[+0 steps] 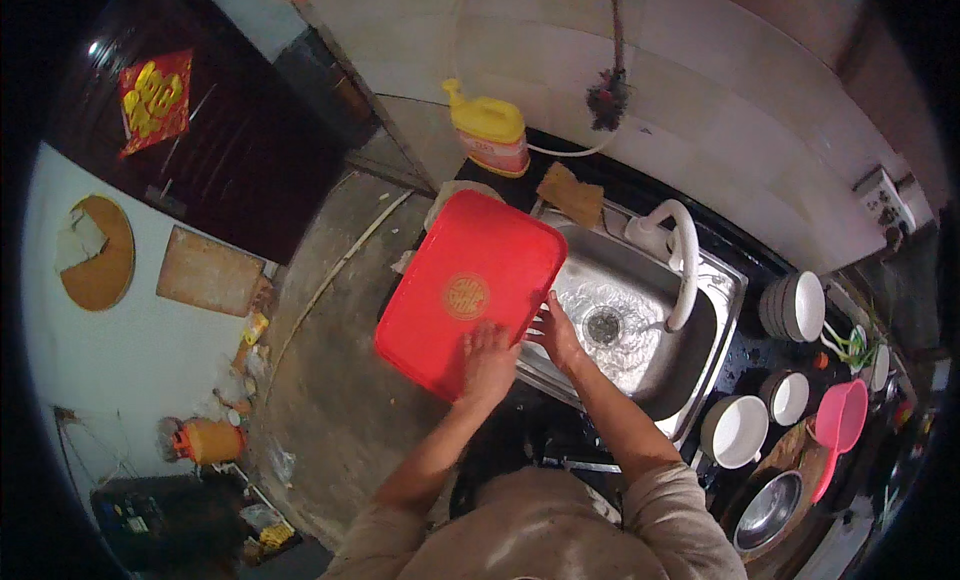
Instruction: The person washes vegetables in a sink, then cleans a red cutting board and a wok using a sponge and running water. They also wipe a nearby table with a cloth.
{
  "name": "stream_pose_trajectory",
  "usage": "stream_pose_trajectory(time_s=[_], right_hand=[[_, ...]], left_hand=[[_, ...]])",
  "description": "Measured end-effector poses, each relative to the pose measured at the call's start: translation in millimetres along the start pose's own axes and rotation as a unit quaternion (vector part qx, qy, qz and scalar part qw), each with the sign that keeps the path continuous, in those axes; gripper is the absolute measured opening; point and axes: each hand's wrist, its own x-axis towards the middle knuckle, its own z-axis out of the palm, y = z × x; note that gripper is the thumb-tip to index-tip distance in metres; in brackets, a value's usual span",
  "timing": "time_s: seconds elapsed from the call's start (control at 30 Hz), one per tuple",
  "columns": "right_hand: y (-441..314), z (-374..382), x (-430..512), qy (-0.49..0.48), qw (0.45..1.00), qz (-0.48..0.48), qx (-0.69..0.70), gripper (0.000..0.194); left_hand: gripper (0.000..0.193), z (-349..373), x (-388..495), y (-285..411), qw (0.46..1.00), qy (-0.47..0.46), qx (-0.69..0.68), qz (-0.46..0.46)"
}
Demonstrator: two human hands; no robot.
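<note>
A red rectangular plastic tray (pixel 427 295) with a round gold emblem is held tilted before me, partly over the left side of the stainless steel sink (pixel 645 388). My left hand (pixel 491 362) lies against the tray's face near its lower edge, fingers extended; I see nothing under the palm. At the tray's right edge, my right hand (pixel 561 334) grips the rim, thumb up and fingers partly hidden by the tray. A white curved faucet (pixel 686 268) reaches over the basin, where water lies around the drain strainer (pixel 603 325).
Behind the sink are a tan cloth (pixel 571 194) and a yellow-topped jug (pixel 491 133). To the right stand stacked white bowls (pixel 799 307), a white pot (pixel 735 431), a pink ladle (pixel 841 418) and a metal basin (pixel 769 511). A gas cylinder (pixel 214 440) stands along the left wall.
</note>
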Motion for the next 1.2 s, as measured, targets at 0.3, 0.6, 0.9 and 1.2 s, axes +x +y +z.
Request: stream_pose_trajectory(time_s=[0.3, 0.6, 0.9, 1.2], right_hand=[[1.4, 15.9, 7.3, 0.033, 0.984, -0.031, -0.174, 0.040], [28.6, -32.8, -71.2, 0.037, 0.996, 0.019, 0.084, 0.042], [-33.3, -109.1, -75.0, 0.179, 0.940, -0.097, 0.275, 0.043], [-24.4, -113.3, -136.1, 0.145, 0.854, -0.212, 0.453, 0.042]], left_hand=[[0.056, 11.5, -39.3, -152.4, 0.686, 0.224, -0.503, -0.476], [0.042, -58.6, -53.3, -75.2, 0.601, 0.170, -0.734, -0.268], [0.037, -118.3, 8.2, 7.2, 0.934, 0.001, -0.348, 0.086], [0.030, -76.4, 38.9, 84.9, 0.808, 0.044, -0.093, 0.580]])
